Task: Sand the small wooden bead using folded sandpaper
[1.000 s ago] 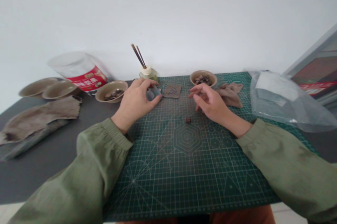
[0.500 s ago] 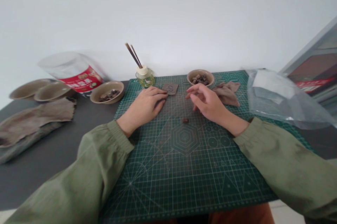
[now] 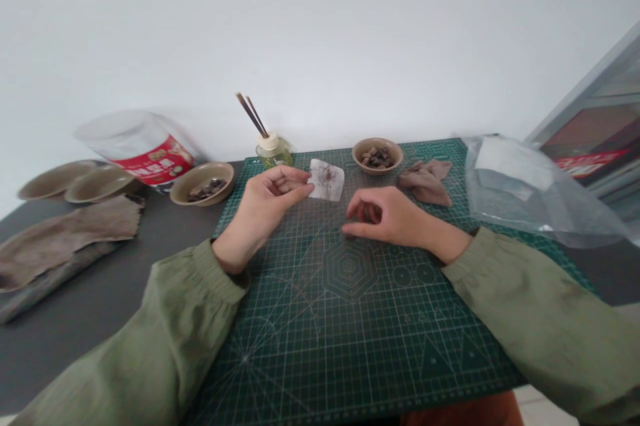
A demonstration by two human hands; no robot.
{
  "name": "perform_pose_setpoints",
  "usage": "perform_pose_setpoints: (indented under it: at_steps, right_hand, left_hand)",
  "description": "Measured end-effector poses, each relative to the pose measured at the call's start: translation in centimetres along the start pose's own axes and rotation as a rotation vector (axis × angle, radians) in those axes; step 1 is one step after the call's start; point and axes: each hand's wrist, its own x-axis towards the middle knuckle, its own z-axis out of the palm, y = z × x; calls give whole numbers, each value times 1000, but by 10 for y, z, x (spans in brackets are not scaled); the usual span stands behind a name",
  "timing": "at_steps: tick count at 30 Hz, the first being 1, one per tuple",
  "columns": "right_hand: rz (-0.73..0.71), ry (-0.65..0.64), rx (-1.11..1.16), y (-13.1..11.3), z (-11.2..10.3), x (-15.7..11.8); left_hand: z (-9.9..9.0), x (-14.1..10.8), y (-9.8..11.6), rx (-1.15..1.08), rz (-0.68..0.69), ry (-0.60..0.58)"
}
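A pale square sheet with brown marks [image 3: 326, 179] lies tilted at the far edge of the green cutting mat [image 3: 320, 353]. My left hand [image 3: 267, 206] is next to it, with its fingertips pinching the sheet's left edge. My right hand [image 3: 387, 216] rests low over the mat with its fingers curled inward. The small brown cube from earlier is out of sight, and my right fingers cover the spot where it lay. Both of my forearms wear olive green sleeves.
Beyond the mat stand a bowl of brown pieces [image 3: 377, 156] and a diffuser jar with sticks [image 3: 273, 153]. Another filled bowl [image 3: 203, 186] sits left, beside a plastic tub [image 3: 135, 149]. A crumpled cloth [image 3: 425, 185] and a clear plastic bag [image 3: 525, 193] lie right.
The brown card no longer shows, and the pale sheet now lies in its place. My right hand has curled over the cube's spot, and the cube is hidden.
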Motion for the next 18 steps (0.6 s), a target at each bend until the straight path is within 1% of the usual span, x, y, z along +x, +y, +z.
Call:
perform_pose_setpoints:
  at_steps: [2,4,7,9,11,13,15,17,18]
  right_hand:
    - [-62,-83,-30,0,0,-1]
    - [-111,-125,-46,2,1,-1]
    - [-136,-107,-34,1,0,1]
    - [-127,-44,-17,-1,-2,2]
    - [-85,81,0,-4,-5,2]
    - [-18,233,13,-6,-8,3]
    - [46,351,25,-5,-10,4]
    - [84,397,42,-2,-10,5]
    - [100,405,52,0,-10,5]
  left_hand:
    - [-1,1,0,-30,-16,-6]
    - [-1,0,1,-40,-25,-22]
    - [1,-2,3,-18,-29,-73]
    - [3,-4,5,33,-28,-144]
    - [3,-7,8,116,-11,-213]
    - [2,-9,11,207,34,-233]
    - [-1,-11,16,281,101,-221]
    - [-5,-12,22,330,168,-251]
    - [-7,-11,25,348,200,-296]
